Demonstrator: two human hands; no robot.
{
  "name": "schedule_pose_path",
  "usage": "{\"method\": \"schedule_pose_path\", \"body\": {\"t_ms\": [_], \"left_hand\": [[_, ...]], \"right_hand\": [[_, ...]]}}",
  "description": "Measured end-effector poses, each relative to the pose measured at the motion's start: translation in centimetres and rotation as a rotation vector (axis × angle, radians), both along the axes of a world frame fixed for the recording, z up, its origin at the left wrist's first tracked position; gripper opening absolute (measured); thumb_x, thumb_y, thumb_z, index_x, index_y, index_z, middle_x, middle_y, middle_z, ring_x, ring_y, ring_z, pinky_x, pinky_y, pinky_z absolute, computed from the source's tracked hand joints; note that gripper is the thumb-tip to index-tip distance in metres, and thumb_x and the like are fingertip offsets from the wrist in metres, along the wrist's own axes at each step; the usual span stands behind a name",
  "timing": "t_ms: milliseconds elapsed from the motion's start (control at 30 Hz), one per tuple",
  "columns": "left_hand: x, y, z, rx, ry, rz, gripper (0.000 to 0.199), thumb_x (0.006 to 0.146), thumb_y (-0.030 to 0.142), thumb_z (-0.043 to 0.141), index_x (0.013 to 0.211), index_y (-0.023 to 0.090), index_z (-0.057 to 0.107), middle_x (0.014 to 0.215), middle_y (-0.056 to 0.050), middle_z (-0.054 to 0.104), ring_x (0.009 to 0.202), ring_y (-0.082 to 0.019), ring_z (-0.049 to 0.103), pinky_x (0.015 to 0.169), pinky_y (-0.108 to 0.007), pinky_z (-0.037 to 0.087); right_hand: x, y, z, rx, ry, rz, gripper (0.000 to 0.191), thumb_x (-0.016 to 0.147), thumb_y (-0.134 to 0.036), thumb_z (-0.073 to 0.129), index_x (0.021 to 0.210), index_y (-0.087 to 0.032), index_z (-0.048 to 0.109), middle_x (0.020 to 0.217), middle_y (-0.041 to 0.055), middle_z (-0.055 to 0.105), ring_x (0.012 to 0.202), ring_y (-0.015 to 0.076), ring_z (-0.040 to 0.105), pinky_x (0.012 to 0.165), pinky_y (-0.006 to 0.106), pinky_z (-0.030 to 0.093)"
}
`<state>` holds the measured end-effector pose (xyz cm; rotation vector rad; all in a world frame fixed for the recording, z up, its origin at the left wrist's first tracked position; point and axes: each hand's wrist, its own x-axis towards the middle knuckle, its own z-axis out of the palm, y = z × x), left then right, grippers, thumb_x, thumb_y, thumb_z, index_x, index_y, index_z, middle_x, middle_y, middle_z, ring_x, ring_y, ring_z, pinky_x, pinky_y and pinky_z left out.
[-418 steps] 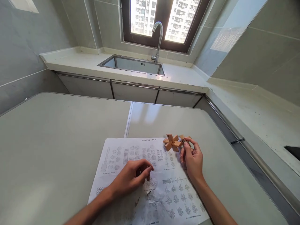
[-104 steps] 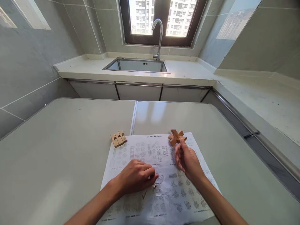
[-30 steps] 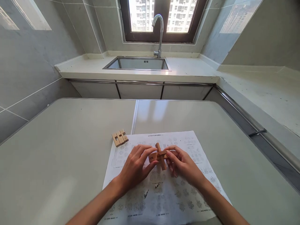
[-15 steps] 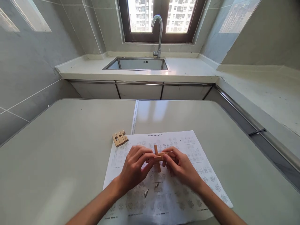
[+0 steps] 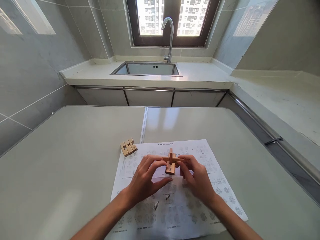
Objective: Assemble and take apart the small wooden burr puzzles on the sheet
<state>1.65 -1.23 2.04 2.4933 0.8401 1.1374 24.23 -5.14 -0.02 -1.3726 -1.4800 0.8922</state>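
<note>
A wooden interlocking puzzle (image 5: 170, 169), partly put together from crossing bars, is up over the printed sheet (image 5: 147, 218). One bar stands upright at its middle, a crossbar runs left to right, and a wider block end points toward me. My right hand (image 5: 196, 173) pinches the right end of the crossbar between thumb and fingers. At the left end, the fingertips of my left hand (image 5: 146, 175) rest against the puzzle, while its thumb is held apart below. Those fingers partly hide the crossbar's left end.
Several notched wooden pieces (image 5: 128, 147) lie side by side at the sheet's upper left corner. The pale table (image 5: 62, 160) spreads around the sheet. Beyond it are a counter with a sink (image 5: 145, 75), a faucet (image 5: 171, 40) and a window.
The puzzle has been turned, so its long bar no longer points away flat and a block end faces me. My left thumb has moved off it. My right hand keeps its hold.
</note>
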Motion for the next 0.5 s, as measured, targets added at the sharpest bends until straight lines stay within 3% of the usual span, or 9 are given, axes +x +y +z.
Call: {"method": "schedule_pose_path", "body": {"t_ms": [267, 367, 500], "left_hand": [[-0.21, 0.02, 0.11, -0.209, -0.137, 0.012, 0.087, 0.083, 0.062, 0.083, 0.148, 0.023, 0.042, 0.144, -0.021, 0.052, 0.138, -0.038, 0.052, 0.112, -0.06, 0.05], [-0.33, 0.3, 0.21, -0.327, -0.163, 0.005, 0.102, 0.073, 0.061, 0.091, 0.154, 0.024, 0.039, 0.154, -0.023, 0.049, 0.144, -0.042, 0.049, 0.116, -0.064, 0.047], [-0.43, 0.54, 0.15, -0.464, -0.142, -0.096, 0.12, 0.064, 0.046, 0.101, 0.161, 0.026, 0.033, 0.155, -0.023, 0.053, 0.141, -0.041, 0.057, 0.114, -0.058, 0.052]], "right_hand": [[-0.02, -0.19, 0.12, 0.045, -0.007, 0.013, 0.022, 0.109, -0.048, 0.052, 0.114, -0.027, 0.059, 0.075, 0.0015, 0.069, 0.06, 0.0195, 0.064, 0.06, 0.033, 0.053], [-0.1, -0.27, 0.17, 0.03, 0.036, 0.081, 0.024, 0.109, -0.049, 0.052, 0.112, -0.027, 0.059, 0.074, 0.0015, 0.069, 0.058, 0.0186, 0.063, 0.058, 0.032, 0.053], [-0.41, -0.36, 0.06, -0.008, 0.114, 0.136, 0.026, 0.107, -0.052, 0.055, 0.109, -0.026, 0.06, 0.076, 0.0019, 0.07, 0.057, 0.0179, 0.063, 0.052, 0.03, 0.05]]}}
